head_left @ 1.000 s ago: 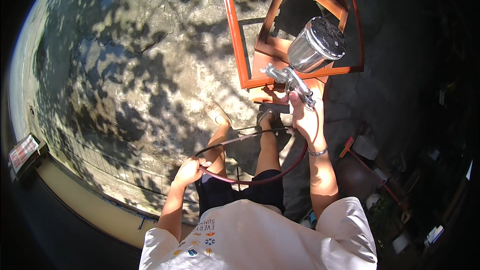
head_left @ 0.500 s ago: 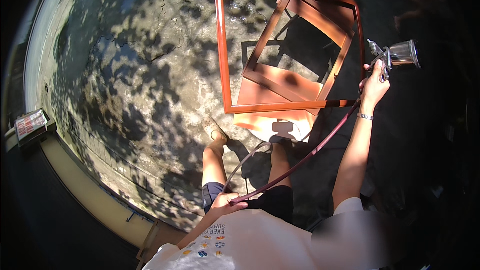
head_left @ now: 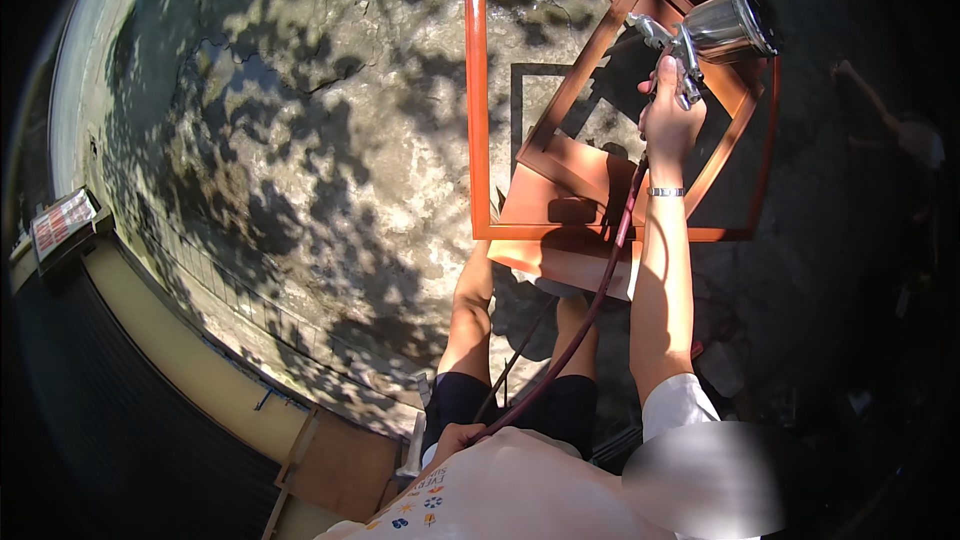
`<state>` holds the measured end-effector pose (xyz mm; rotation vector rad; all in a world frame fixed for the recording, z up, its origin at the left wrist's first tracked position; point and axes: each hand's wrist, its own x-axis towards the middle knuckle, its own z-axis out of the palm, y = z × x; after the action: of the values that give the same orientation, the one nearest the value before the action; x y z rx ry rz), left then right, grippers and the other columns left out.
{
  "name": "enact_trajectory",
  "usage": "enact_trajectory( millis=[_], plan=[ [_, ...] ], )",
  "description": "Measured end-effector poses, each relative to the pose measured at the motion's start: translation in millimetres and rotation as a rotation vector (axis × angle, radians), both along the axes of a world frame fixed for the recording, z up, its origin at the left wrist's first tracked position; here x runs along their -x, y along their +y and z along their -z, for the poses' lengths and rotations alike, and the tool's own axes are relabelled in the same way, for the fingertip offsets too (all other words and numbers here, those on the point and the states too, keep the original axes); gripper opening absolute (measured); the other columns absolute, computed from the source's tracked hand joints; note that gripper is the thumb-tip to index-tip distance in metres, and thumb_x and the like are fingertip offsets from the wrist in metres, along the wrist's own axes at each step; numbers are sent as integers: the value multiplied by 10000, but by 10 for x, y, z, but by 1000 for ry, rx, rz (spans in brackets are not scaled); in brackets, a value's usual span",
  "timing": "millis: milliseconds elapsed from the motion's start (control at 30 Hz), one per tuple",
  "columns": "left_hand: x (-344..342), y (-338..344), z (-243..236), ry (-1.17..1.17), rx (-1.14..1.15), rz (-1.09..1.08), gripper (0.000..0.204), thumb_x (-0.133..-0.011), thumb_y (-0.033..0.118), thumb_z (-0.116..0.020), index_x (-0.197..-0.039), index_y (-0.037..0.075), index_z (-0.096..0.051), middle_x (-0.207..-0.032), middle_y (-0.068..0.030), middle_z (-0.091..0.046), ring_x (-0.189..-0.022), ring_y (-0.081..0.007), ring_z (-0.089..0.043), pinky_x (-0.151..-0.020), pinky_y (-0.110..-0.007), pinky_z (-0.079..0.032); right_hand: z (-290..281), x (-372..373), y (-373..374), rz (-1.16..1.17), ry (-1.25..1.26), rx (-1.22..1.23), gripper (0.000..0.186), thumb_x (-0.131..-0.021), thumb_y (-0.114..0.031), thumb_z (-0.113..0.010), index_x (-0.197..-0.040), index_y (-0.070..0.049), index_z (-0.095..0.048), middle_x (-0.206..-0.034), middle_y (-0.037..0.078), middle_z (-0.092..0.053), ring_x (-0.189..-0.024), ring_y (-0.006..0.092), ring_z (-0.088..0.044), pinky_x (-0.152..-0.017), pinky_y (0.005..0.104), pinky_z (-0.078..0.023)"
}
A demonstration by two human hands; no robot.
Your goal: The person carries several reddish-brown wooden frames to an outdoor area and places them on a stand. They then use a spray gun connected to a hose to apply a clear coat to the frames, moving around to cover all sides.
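My right hand (head_left: pixel 668 115) grips a silver spray gun (head_left: pixel 680 55) with a metal cup (head_left: pixel 722 26) over the rust-orange frames. A large glossy orange frame (head_left: pixel 476 90) lies around a smaller, tilted wooden frame (head_left: pixel 550 115) and orange panels (head_left: pixel 540 185), on a support that is mostly hidden. A dark red hose (head_left: pixel 578 335) runs from the gun down past my forearm to my left hand (head_left: pixel 458 440), low at my waist, closed around it and partly hidden by my shirt.
Cracked, sun-dappled concrete (head_left: pixel 300 140) surrounds my legs. At left are a low cream ledge (head_left: pixel 185 325), a printed board (head_left: pixel 62 225) and a brown panel (head_left: pixel 335 470). The right side is in deep shadow, with a dim limb-like shape (head_left: pixel 880 110) I cannot make out.
My right hand with the spray gun swung out to the frames' right side, then came back left over them. My left hand moved lower against my body, still on the hose.
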<state>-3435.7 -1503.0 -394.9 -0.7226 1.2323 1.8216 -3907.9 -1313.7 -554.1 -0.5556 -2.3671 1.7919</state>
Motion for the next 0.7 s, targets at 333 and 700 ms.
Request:
enact_trajectory(
  millis=[333, 700],
  plan=[
    [166, -433, 4, -92, -61, -7, 336, -989, 282, -640, -773, 29, -587, -668, 78, -464, -670, -11, -379, -549, -251, -310, -162, -147, -1109, -435, -87, 336, 403, -997, -379, -602, -998, 21, -655, -781, 81, -678, -430, 49, -467, -373, 203, -322],
    [488, 285, -24, -123, -51, 28, 332, -991, 296, -635, -796, 31, -596, -680, 75, -482, -676, -10, -389, -554, -247, -318, 227, 493, 104, -82, -47, -257, 356, -942, -327, -677, -907, 27, -695, -630, 65, -629, -614, 98, -587, -620, 306, -484]
  ],
)
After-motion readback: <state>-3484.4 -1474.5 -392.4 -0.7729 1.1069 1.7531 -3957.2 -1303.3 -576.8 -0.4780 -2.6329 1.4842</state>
